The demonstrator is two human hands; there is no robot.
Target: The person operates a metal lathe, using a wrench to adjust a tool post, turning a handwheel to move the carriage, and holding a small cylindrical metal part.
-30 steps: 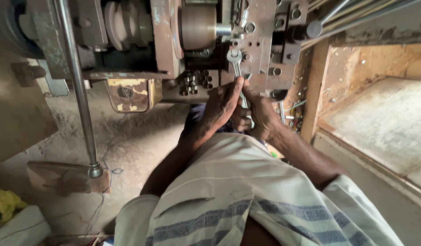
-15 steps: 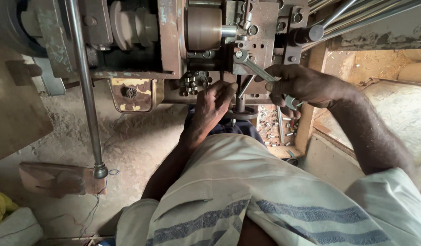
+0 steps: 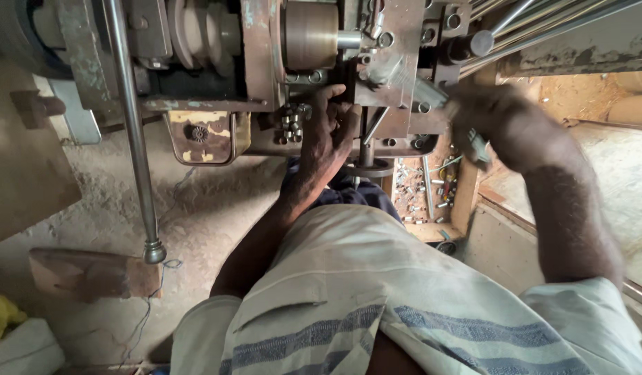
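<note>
My right hand grips the handle of a metal spanner, blurred with motion; the spanner's head sits on a fitting at the front of a rusty metal machine. My left hand rests flat against the machine's front plate, fingers spread, beside a cluster of small metal pieces. A round brass-coloured drum is just above my left hand.
A long steel rod stands upright at the left, its foot on a wooden block. Several small metal parts lie in a wooden tray under the machine. The floor is dusty earth. Steel bars run off at the top right.
My right hand has swung the spanner handle out to the right and upward. My left hand has moved up from below the machine onto its front plate.
</note>
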